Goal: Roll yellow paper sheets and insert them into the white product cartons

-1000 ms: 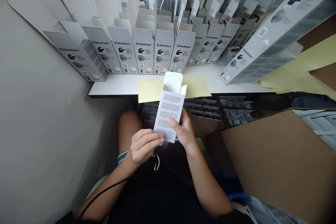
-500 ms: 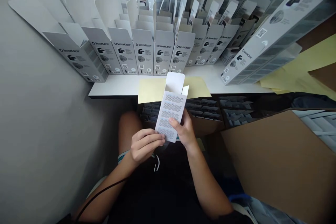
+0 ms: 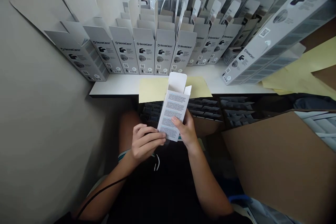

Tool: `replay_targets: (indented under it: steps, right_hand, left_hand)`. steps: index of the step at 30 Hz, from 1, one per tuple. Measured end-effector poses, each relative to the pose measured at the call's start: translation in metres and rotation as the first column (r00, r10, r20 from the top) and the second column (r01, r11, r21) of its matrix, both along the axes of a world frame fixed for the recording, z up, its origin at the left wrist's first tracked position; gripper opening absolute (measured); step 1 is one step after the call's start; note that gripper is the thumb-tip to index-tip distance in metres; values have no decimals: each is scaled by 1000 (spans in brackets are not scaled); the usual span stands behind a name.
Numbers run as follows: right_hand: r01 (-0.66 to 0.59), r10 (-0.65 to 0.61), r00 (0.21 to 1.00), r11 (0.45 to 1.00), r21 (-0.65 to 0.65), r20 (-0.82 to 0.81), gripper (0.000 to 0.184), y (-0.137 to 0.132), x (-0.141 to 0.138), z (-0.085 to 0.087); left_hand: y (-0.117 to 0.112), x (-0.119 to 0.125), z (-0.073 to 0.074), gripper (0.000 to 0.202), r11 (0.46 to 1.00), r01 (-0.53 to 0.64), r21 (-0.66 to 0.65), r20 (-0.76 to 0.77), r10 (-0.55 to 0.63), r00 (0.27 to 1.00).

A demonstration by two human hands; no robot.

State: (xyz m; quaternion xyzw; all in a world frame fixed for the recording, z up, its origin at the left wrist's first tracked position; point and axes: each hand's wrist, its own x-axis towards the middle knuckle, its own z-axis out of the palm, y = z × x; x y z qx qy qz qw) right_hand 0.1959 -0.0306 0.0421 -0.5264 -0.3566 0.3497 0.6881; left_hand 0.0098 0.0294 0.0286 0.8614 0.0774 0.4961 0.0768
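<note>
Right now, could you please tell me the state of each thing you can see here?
left hand: gripping the white box's lower edge
right hand: gripping the white box's right side
white box: held tilted, top flap open
row of boxes: standing upright, flaps open
slanted long box: leaning at the row's right end
yellow paper: lying flat on the shelf

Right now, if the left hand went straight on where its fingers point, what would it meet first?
The white printed carton, which the left hand already touches; the right hand lies just beyond it, though depth is hard to judge.
</note>
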Motion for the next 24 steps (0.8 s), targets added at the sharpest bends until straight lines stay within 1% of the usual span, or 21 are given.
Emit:
replay_targets:
  steps: [4,9,16,20,24]
  right_hand:
    - [-12,12,1000,1000,1,-8,50,-1,1,1]
    - [5,-5,1000,1000,16,19,51,-1,0,1]
    - [-10,10,1000,999,31,-29,51,0,0,-6]
    - [-5,5,1000,999,39,-17,51,1,0,-9]
    - [-3,3,1000,1000,27,-3,53,-1,0,-9]
  left_hand:
    - [-1,3,4,11,1000,4,15,4,-4,1000]
    - [1,3,2,15,998,61,-4,15,-61,998]
    - [0,0,4,19,997,42,-59,-38,-44,998]
    - [0,1,5,17,996,30,-86,-55,-35,998]
    - [1,0,4,16,996,44,-83,-71,-50,996]
